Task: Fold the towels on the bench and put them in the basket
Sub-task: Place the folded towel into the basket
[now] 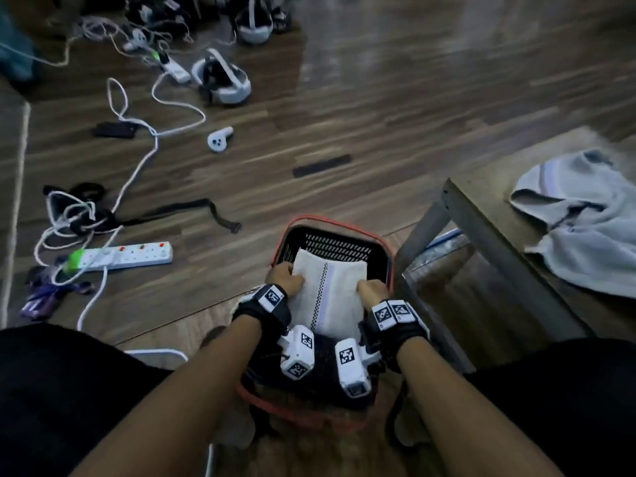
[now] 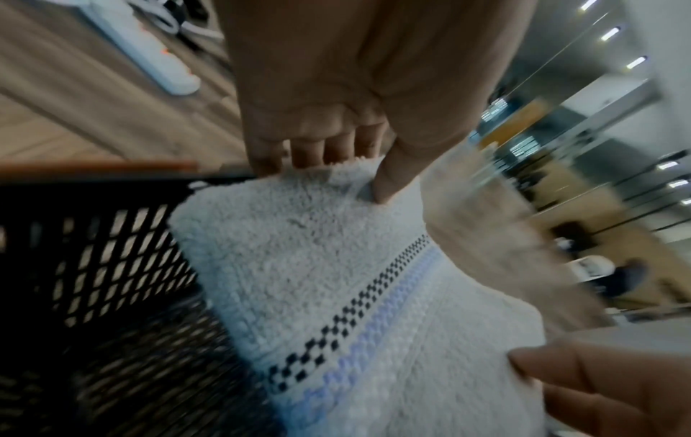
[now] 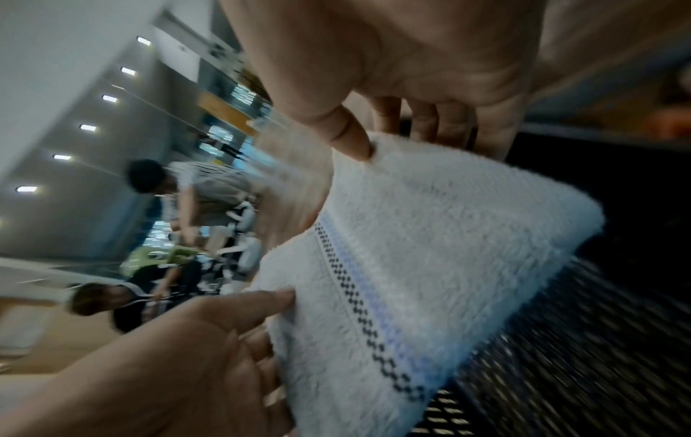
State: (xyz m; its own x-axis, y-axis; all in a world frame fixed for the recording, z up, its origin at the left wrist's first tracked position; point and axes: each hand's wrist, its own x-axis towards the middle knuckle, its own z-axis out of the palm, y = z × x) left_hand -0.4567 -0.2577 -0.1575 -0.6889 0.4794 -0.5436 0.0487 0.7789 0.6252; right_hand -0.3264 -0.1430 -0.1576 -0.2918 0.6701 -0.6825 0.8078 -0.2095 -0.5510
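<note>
- step in hand: placing. the folded towel (image 1: pixel 328 290) was being put into the basket (image 1: pixel 339 226), folding on this one looked finished
- left hand (image 1: pixel 285 277) pinched the towel's left edge, thumb on top and fingers curled underneath; clear in the left wrist view
- right hand (image 1: pixel 372 290) did the same on the right edge, thumb pressed into the pile, fingers wrapped under
- so both hands were closed on the towel, one per side, towel spanning between them
- towel sat tilted, far end lower and inside the basket's red rim, near end higher toward the wrists; the dark checker stripe and pale blue band ran lengthwise down the top face
- couldn't tell if the far end was touching the basket floor or the mesh wall; wrist views showed black mesh right under and beside it, heavy blur
- basket stood on the floor just beside the tabletop (image 1: pixel 481 197) leg, in front of the person's knees
- next move, my read: lower the near end until the towel lies flat on the basket floor, then release both pinches together so the fold doesn't spring open
- risk: dropping it from a tilt could let the layers slide
- still outstanding: an unfolded towel (image 1: pixel 581 228) lay crumpled on the tabletop, well apart from both hands, so the task was only partly done
</note>
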